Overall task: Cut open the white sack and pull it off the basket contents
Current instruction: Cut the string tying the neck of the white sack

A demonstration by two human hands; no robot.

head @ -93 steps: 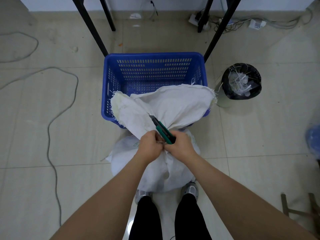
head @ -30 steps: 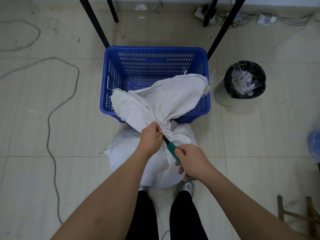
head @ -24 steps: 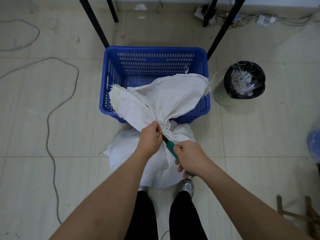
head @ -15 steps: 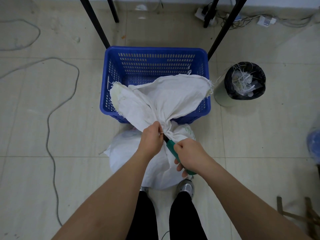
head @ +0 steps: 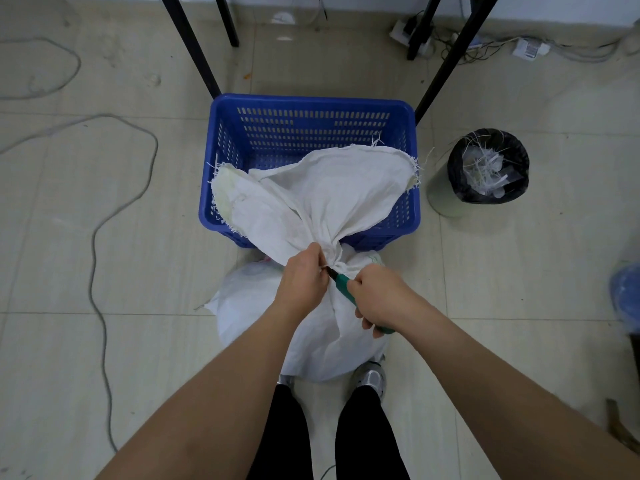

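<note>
The white sack (head: 311, 327) stands full on the tiled floor (head: 519, 271) right in front of the person's shoes (head: 372, 379), just short of the blue basket (head: 311, 109). Its neck is cinched into a tight knot, and the loose frayed top above the knot fans out and drapes over the basket's near rim. The basket looks empty behind that flap, though the flap hides its near half.

The left hand (head: 301, 282) clenches the bunched neck just beside the knot. That grip seems meant to pull the tie taut and steady so a blade can bite into it instead of pushing the cloth away. The right hand (head: 375, 299) is wrapped round the green handle of a utility knife (head: 343, 284), whose dark tip points up and left into the knot, close against the left fingers. I judge this to be the cutting step, with the tie not yet severed and the sack closed. Since the blade works so near the holding fingers, a slip could catch them.

Standing the sack beside the basket probably makes it easy to tip the contents in once it opens.

A bin (head: 485, 168) lined in black, holding white strands and scraps, stands to the right of the basket, handy for offcuts. Cables (head: 100, 237) trail across the floor at left.

A faint greenish print shows on the sack near the knot, too blurred to read. No other writing is legible.
</note>
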